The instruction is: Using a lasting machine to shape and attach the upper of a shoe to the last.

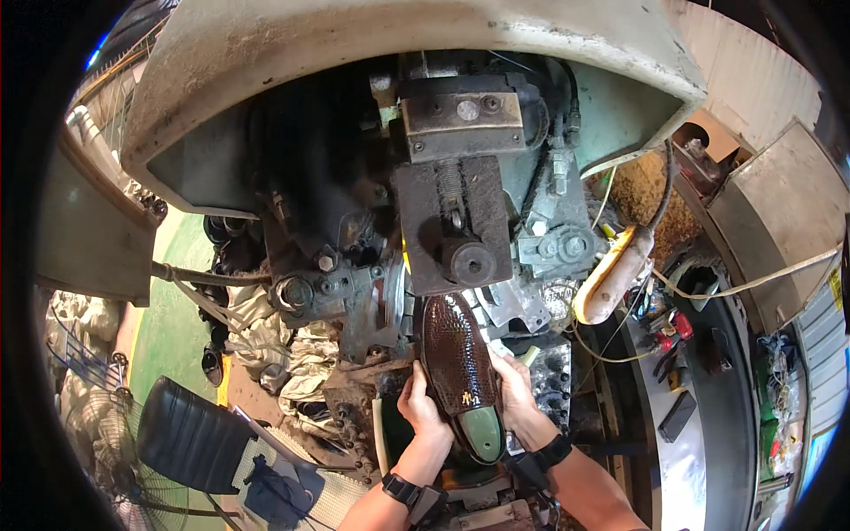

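Observation:
A dark brown, glossy shoe upper [454,358] with a scaly woven texture and a small gold ornament is stretched over a green shoe last [482,434]. Its toe points away from me, at the lower edge of a dark metal block with a round knob [469,263] on a large machine. My left hand [420,405] is closed on the shoe's left side. From the right, my right hand [517,395] grips the other side. The fingers wrap partly beneath the shoe, where they are hidden. Both wrists wear dark bands.
A pale curved machine hood [416,26] arches overhead. At the right hangs a long lamp [613,274] on a cable, beside a bench [682,469] with a phone and red-handled tools. A black chair [188,434] and a wire fan [102,434] stand at the left.

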